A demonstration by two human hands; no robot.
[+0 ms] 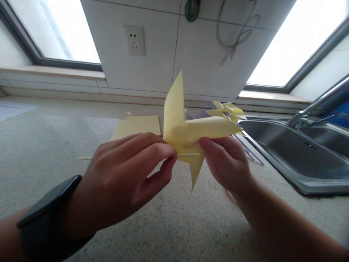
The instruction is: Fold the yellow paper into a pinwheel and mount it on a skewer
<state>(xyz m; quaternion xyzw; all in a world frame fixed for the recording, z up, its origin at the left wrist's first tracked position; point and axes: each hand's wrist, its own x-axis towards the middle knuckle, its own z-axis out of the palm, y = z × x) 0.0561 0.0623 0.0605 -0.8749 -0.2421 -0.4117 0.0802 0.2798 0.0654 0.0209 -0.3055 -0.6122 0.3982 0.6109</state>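
Note:
A yellow paper pinwheel point(177, 129) is held up above the counter, its pointed blades spread out. My right hand point(229, 160) pinches its right side, thumb on the paper. Between the thumb and fingers of my left hand point(133, 167) is a thin pale stick point(188, 155), lying level. One end of the stick reaches across the lower part of the pinwheel; the other pokes out left behind the hand. Whether the stick is joined to the paper I cannot tell. Behind my right hand lie more yellow folded pinwheels point(229, 110) on the counter.
Flat yellow paper sheets point(141, 124) lie on the speckled counter point(169, 225) behind my left hand. Several thin purple sticks point(252, 154) rest beside the metal sink point(297, 167) at right. A wall socket point(134, 40) and a hanging cord point(234, 45) are on the tiled wall.

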